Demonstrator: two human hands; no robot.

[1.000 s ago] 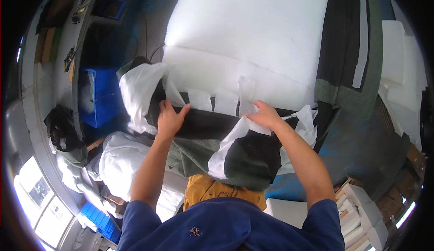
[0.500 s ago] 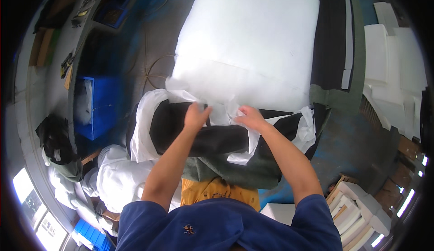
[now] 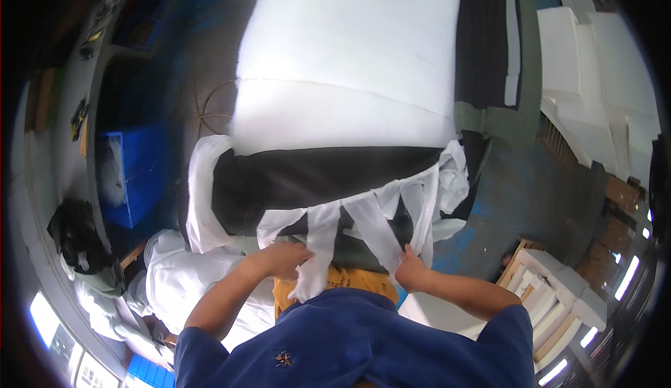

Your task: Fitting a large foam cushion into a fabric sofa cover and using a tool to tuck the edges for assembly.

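A large white padded cushion [image 3: 342,52] lies ahead of me. Across its near end is black fabric [image 3: 300,178], with several white cloth strips [image 3: 321,231] hanging from its near edge toward me. My left hand [image 3: 285,259] is closed at one of these strips; its thumb and fingertips are partly hidden. My right hand [image 3: 412,269] pinches the lower end of another strip [image 3: 374,224], pulled taut toward my body. White cloth edging [image 3: 206,199] wraps the black fabric's left end, and more white cloth [image 3: 454,178] is bunched at its right end.
A blue bin [image 3: 143,175] stands at the left below a shelf with tools. White foam blocks [image 3: 594,87] are stacked at the right, more [image 3: 559,297] at the lower right. White cloth [image 3: 189,272] is heaped near my left arm. An orange-yellow cloth [image 3: 363,283] hangs before me.
Both hands have drawn back from the cushion's near edge toward my body and moved apart. The white strips and the black fabric's edge have come toward me, uncovering more black fabric.
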